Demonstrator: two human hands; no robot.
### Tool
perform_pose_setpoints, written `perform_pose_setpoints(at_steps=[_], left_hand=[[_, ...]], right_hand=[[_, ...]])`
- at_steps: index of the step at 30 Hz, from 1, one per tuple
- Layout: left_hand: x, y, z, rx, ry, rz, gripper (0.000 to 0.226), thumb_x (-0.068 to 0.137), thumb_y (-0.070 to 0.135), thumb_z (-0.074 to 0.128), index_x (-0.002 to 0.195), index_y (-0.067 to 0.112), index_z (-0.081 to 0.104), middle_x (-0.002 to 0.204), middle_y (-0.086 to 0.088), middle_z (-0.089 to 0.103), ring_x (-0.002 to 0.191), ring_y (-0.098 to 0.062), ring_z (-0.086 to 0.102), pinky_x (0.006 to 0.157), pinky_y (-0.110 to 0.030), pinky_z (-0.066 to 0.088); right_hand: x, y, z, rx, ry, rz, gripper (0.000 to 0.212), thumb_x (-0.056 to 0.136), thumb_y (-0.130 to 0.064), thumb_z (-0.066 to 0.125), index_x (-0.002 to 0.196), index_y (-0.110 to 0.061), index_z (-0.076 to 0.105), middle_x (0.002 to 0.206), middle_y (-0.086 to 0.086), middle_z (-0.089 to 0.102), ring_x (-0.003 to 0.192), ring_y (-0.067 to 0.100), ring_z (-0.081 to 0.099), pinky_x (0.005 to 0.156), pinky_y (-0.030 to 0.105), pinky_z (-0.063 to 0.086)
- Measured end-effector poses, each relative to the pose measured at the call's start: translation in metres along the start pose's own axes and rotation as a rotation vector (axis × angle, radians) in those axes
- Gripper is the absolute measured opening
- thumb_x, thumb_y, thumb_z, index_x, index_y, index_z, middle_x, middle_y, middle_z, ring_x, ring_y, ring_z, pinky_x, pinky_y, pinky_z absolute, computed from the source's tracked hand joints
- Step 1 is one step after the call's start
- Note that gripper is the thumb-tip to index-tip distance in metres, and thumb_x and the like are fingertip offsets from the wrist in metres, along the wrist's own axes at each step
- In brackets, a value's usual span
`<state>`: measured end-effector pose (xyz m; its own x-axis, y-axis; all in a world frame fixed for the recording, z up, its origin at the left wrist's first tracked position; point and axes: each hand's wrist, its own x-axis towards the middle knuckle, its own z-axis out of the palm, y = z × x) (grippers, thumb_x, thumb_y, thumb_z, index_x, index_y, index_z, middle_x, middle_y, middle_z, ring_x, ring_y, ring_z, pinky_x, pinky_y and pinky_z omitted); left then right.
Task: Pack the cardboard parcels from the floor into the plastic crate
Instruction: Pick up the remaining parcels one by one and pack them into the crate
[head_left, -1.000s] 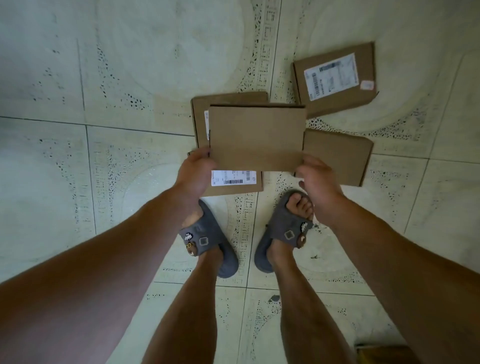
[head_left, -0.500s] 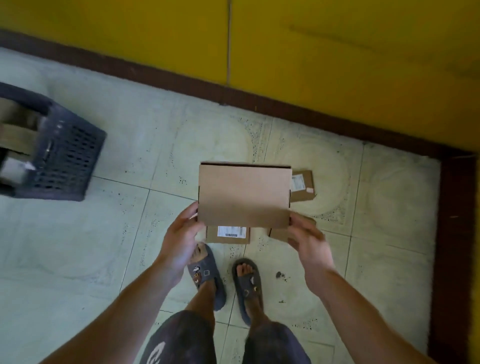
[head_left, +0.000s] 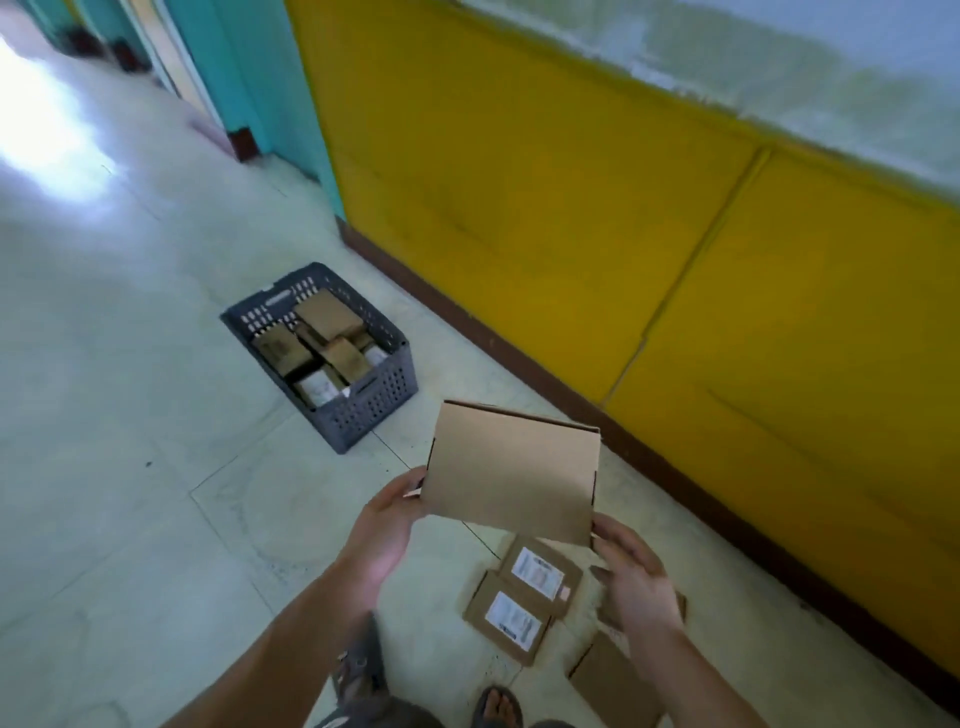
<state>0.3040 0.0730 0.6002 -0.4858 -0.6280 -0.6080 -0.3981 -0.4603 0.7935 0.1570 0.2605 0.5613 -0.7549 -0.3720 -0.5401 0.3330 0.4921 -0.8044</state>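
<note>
Head view: a flat brown cardboard parcel (head_left: 511, 470) is held in the air above the pale tiled floor (head_left: 156, 467). The left hand (head_left: 387, 525) pinches its lower left corner. The right hand (head_left: 631, 577) meets the lower right corner with its fingertips; whether it is grasping the corner is unclear. The dark grey perforated plastic crate (head_left: 374, 410) stands farther off by the yellow wall (head_left: 571, 208), with several parcels inside. Two labelled cardboard parcels (head_left: 540, 574) lie on the floor below the hands.
</note>
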Motion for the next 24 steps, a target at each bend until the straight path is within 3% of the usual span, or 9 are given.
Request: perform_pose_setpoints(at_steps=[3,6,10,13,18,24], left_hand=[[-0.002,0.007,-0.042,-0.115,0.033,0.072,0.036,0.09,0.0,0.054,0.092,0.032,0.069,0.091,0.022,0.072,0.087,0.008,0.061,0.076,-0.015,0.043],[0.006,0.017,-0.098,-0.134,0.185,0.086,0.034,0.091,0.005,0.055,0.093,0.037,0.065,0.104,0.016,0.067,0.102,-0.01,0.058,0.092,-0.026,0.042],[0.017,0.031,-0.184,-0.131,0.232,0.108,0.035,0.093,0.006,0.049,0.12,0.026,0.061,0.119,0.007,0.059,0.115,-0.016,0.049,0.102,-0.035,0.035],[0.026,0.043,-0.255,-0.124,0.268,0.115,0.039,0.093,0.01,0.051,0.13,0.023,0.057,0.127,0.005,0.057,0.12,-0.018,0.048,0.108,-0.04,0.034],[0.051,0.058,-0.357,-0.127,0.266,0.126,0.042,0.089,0.014,0.057,0.128,0.027,0.06,0.124,0.01,0.062,0.119,-0.015,0.053,0.102,-0.034,0.038],[0.107,0.088,-0.425,-0.14,0.249,0.109,0.043,0.088,0.01,0.059,0.129,0.024,0.06,0.124,0.007,0.062,0.117,-0.016,0.054,0.096,-0.031,0.039]], right_hand=[[-0.002,-0.037,0.042,0.002,-0.048,-0.059,0.029,0.096,-0.012,0.052,0.092,-0.036,0.069,0.103,-0.015,0.065,0.097,0.009,0.061,0.094,0.036,0.048],[-0.001,-0.069,0.095,-0.023,-0.125,-0.103,0.026,0.097,-0.01,0.051,0.102,-0.027,0.069,0.109,-0.008,0.066,0.105,0.015,0.059,0.095,0.036,0.048],[-0.007,-0.104,0.185,-0.049,-0.169,-0.16,0.025,0.097,-0.012,0.051,0.109,-0.024,0.069,0.113,-0.006,0.066,0.109,0.018,0.058,0.098,0.039,0.048],[-0.019,-0.127,0.256,-0.03,-0.218,-0.154,0.024,0.097,-0.012,0.052,0.11,-0.022,0.069,0.107,-0.009,0.065,0.108,0.018,0.058,0.096,0.037,0.047],[-0.033,-0.158,0.359,-0.007,-0.244,-0.144,0.023,0.097,-0.011,0.05,0.107,-0.022,0.067,0.111,-0.003,0.065,0.109,0.02,0.057,0.096,0.038,0.046],[-0.013,-0.191,0.439,-0.013,-0.241,-0.141,0.023,0.098,-0.013,0.05,0.102,-0.027,0.067,0.11,-0.003,0.064,0.108,0.019,0.056,0.093,0.034,0.044]])
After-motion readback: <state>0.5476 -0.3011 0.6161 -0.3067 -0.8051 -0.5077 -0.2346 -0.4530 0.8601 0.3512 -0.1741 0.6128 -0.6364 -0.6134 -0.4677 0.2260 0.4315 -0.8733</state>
